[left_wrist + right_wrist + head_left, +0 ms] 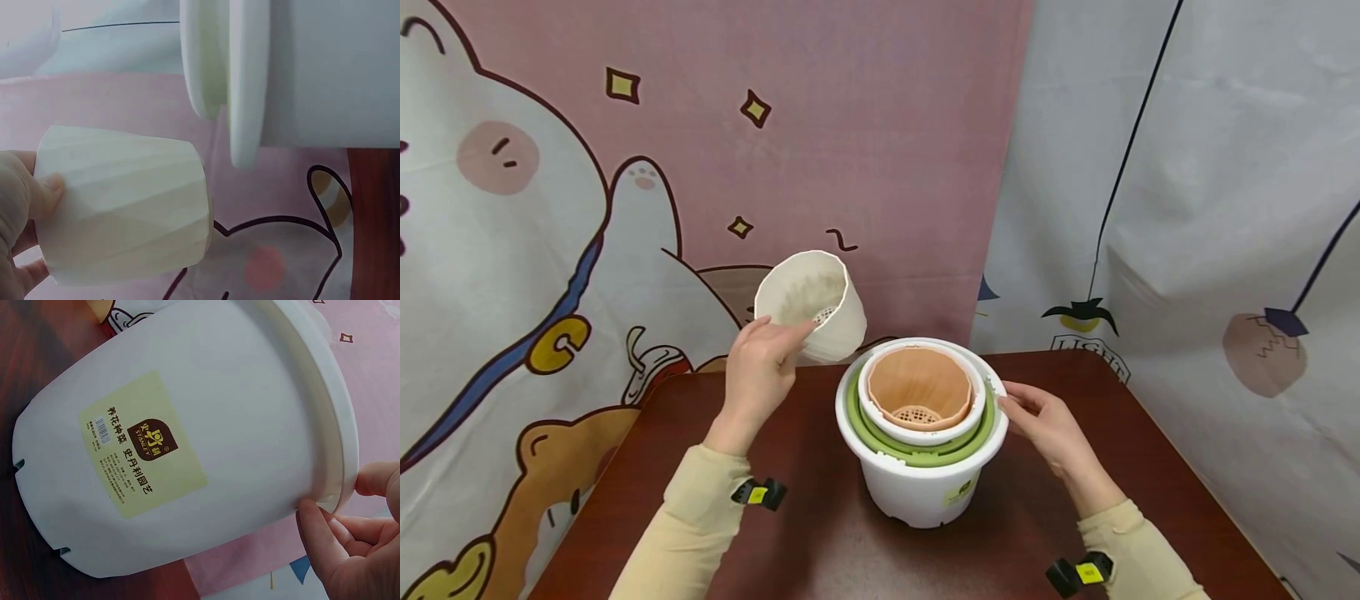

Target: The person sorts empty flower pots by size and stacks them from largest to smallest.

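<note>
My left hand (758, 364) holds a small cream plant pot (844, 327) by its rim, thumb and fingers on either side of the wall. The pot is tilted in the air, left of and above the stack, its opening turned toward the head view and drainage holes showing at its bottom. On the table stands a large white plant pot (901, 492) with a green pot (928, 458), a smaller white pot (917, 436) and an orange pot (917, 377) nested in it. My right hand (1042, 429) pinches the large pot's rim at the right.
Beneath the stack is a dark reddish-brown table (805, 533), its far edge close behind the pots. A pink cartoon cloth (880, 142) hangs behind, with a pale printed cloth (1210, 167) at the right. A label (144, 444) is stuck on the large pot's side.
</note>
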A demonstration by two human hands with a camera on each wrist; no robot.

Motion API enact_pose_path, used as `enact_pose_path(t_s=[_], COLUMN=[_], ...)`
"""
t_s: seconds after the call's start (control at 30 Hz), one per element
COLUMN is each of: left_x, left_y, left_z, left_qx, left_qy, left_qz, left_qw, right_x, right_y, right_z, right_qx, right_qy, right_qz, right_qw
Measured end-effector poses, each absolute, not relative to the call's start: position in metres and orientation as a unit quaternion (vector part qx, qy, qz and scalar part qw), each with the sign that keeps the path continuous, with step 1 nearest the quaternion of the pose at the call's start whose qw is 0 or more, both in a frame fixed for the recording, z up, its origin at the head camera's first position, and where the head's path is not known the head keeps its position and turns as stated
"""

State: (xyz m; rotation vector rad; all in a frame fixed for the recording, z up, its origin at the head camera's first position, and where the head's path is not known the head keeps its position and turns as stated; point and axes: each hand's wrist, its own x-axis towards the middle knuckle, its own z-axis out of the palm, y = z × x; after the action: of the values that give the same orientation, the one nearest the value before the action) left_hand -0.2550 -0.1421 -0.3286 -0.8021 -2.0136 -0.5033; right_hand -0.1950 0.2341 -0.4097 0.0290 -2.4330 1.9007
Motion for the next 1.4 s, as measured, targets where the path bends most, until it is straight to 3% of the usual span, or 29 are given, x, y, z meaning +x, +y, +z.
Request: enact_pose_path(t_s=[1.4], left_x=[-0.23], left_y=[-0.101], left_z=[-0.294], left_qx=[-0.424], left_qy=[-0.763], left_qz=[-0.206], left_qw=[0.442], right_x=[-0.195], right_y=[0.234], right_z=[-0.41], right_qx=[0.019], right_qy=[-0.782], right_qz=[0.623], right_qw=[0.034])
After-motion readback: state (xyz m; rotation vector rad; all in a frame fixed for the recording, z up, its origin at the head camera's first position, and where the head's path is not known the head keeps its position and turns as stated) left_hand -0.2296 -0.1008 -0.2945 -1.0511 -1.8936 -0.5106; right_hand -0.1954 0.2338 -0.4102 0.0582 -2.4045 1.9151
